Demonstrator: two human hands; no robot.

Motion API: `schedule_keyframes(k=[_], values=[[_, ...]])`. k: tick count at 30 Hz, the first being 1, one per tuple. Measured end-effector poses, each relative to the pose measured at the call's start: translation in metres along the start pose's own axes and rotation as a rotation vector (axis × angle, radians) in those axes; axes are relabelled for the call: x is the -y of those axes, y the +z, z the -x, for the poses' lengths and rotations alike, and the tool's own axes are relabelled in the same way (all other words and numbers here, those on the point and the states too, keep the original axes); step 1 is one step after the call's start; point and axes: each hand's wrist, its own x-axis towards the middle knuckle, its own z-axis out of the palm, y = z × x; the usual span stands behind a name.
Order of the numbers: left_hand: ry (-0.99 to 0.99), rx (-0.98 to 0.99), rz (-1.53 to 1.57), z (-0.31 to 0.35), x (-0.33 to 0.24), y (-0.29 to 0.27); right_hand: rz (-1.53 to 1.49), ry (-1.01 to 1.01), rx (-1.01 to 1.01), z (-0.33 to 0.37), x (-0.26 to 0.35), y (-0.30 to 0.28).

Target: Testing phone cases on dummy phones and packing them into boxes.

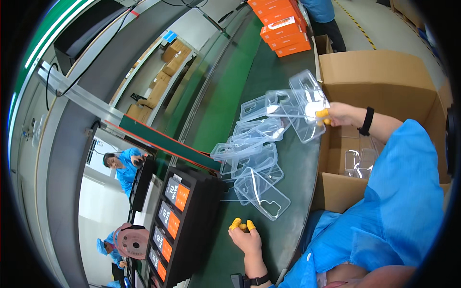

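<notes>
Clear plastic phone cases point(254, 132) lie overlapping in a loose heap on the dark green worktop, several of them with a camera cutout. At the heap's far right edge my right hand point(338, 115) grips a clear phone case point(306, 89) between finger and thumb. Other cases overlap behind it, so I cannot tell whether it holds more than one. My left hand point(247, 239) is over the worktop, nearer than the heap, fingers half curled and apart with nothing in them. Yellow finger cots cover fingertips on both hands.
An open cardboard box point(379, 67) stands along the worktop's right edge, clear plastic pieces point(360, 161) inside. Orange boxes point(283, 31) are stacked at the far end. A black tray of orange-and-black packs point(170, 218) stands at left. Other people in blue work nearby.
</notes>
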Motion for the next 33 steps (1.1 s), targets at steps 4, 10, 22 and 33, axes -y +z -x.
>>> schedule_keyframes(k=[4, 10, 22, 33], values=[[0.032, -0.050, -0.064, 0.019, 0.018, -0.022, 0.044, -0.105, 0.143, -0.021, 0.058, 0.011], [-0.069, -0.123, -0.070, 0.047, 0.044, -0.044, 0.689, -0.073, 0.345, -0.096, 0.098, 0.037], [-0.433, -0.411, -0.172, 0.115, 0.121, -0.142, 1.125, -0.721, -0.442, -0.087, 0.124, 0.137], [-0.237, 0.395, 2.103, 0.037, -0.054, -0.041, 0.284, -1.843, 0.037, 0.138, 0.022, 0.356]])
